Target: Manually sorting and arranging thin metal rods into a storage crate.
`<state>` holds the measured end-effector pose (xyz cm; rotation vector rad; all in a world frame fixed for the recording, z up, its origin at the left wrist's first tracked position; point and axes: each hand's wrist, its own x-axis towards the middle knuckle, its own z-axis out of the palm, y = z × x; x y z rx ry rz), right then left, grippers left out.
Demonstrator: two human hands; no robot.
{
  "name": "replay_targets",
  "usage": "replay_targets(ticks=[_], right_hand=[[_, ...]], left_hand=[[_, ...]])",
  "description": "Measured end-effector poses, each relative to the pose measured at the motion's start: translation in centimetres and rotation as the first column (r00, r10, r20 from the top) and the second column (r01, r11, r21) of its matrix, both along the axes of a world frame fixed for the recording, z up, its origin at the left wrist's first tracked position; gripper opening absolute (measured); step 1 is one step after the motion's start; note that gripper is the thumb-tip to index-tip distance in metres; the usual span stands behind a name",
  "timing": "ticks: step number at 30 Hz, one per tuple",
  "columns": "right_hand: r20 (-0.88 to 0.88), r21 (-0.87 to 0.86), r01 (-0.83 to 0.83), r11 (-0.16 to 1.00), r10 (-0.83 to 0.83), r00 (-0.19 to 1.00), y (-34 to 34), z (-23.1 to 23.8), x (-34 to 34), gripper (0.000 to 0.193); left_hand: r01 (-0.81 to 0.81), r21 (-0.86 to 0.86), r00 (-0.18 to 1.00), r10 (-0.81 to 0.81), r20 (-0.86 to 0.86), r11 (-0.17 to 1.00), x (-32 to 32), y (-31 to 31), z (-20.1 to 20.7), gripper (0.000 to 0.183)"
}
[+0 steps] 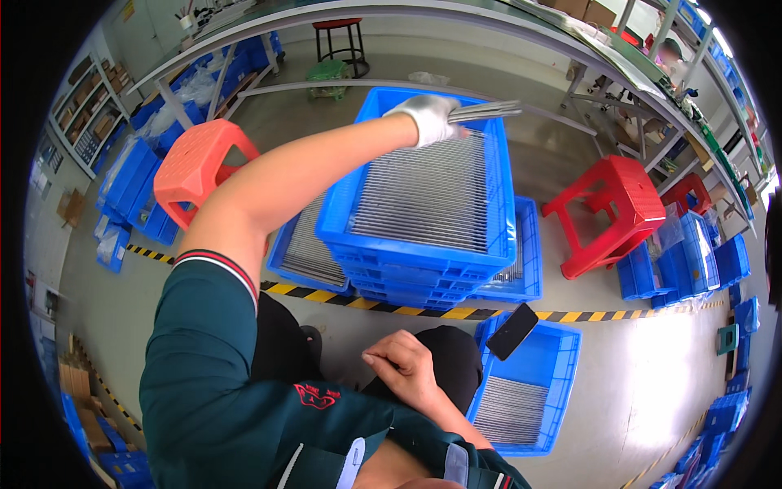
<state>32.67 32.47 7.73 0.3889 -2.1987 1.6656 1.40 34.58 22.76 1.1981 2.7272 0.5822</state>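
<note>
My left hand (428, 116), in a white glove, is closed around a bundle of thin metal rods (489, 111) above the far end of a blue crate (336, 213). The rods stick out to the right past the crate's side. Inside that crate, many more metal rods (423, 200) lie side by side in a flat layer. It tops a stack of blue crates. My bare right hand (403, 368) rests by my right knee, fingers curled, nothing visible in them. Right of that knee, a black phone (512, 332) lies over the edge of a low blue crate (562, 383), which holds rods at its near end.
Blue crates with rods (305, 253) flank the stack. A pink-red stool (195, 167) stands left, a red stool (615, 208) right. A long workbench (326, 18) runs across the back. Striped yellow-black tape (391, 308) crosses the floor. Another person (672, 61) sits far right.
</note>
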Motion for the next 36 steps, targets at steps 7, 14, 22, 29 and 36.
replay_targets(ticks=[7,14,22,29,36], right_hand=[[0.110,-0.125,0.066,0.990,-0.052,0.993,2.5,-0.2,1.5,0.007],[0.209,-0.255,0.063,0.965,-0.009,0.978,4.5,0.2,1.9,0.007],[0.241,-0.288,0.051,0.956,0.021,0.970,5.0,-0.2,1.6,0.008],[0.231,-0.283,0.041,0.958,0.027,0.973,4.8,-0.3,1.9,0.008],[0.242,-0.302,0.039,0.953,0.037,0.970,4.7,0.0,1.9,0.008]], left_hand=[[-0.152,-0.267,0.985,0.123,-0.123,0.952,-7.4,3.5,-8.5,0.042],[-0.171,-0.136,0.911,0.104,-0.399,0.976,-10.2,5.8,-13.4,0.031],[-0.226,0.007,0.914,0.214,-0.344,0.974,-8.6,5.7,-12.5,0.038],[-0.154,0.038,0.914,0.157,-0.375,0.987,-9.1,4.6,-14.5,0.039],[0.026,0.159,0.938,0.031,-0.345,0.987,-10.2,3.1,-15.7,0.033]])
